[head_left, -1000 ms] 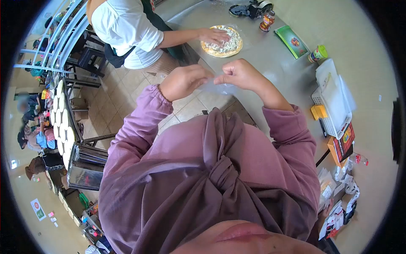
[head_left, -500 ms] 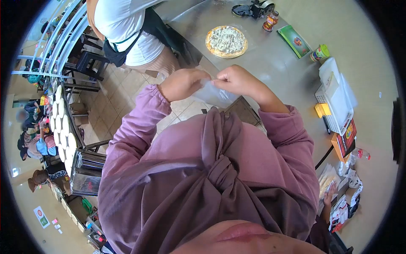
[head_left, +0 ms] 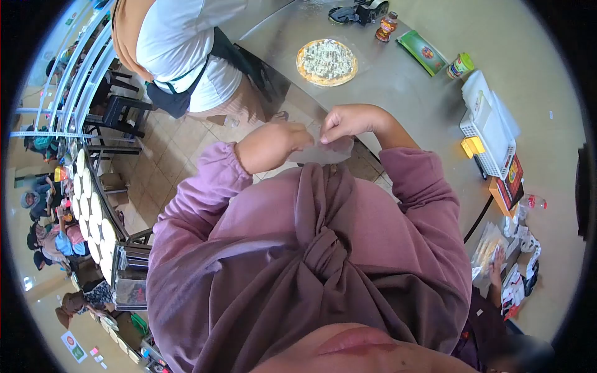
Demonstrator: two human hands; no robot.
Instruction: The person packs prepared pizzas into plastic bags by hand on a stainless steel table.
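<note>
A clear plastic bag [head_left: 334,151] hangs in front of my chest, between my two hands. My right hand [head_left: 353,122] pinches its upper edge with thumb and forefinger. On the other side, my left hand [head_left: 273,145] has its fingers curled together at the bag's left edge. Part of the bag is hidden behind the hands, and its see-through film blends with the floor. Beyond my hands, a round pizza [head_left: 326,62] with a white topping lies on a clear sheet on the metal table [head_left: 398,93].
On the table are a sauce bottle [head_left: 386,27], a green packet [head_left: 422,53], a green-lidded container [head_left: 460,65] and a white basket [head_left: 489,137]. A person in a white shirt [head_left: 180,46] stands at front left. Another person's hand [head_left: 497,266] touches packages at right.
My hands have moved slightly apart and lower, and the bag between them shows less. The whole view has shifted a little. A person at the lower right has come further into view.
</note>
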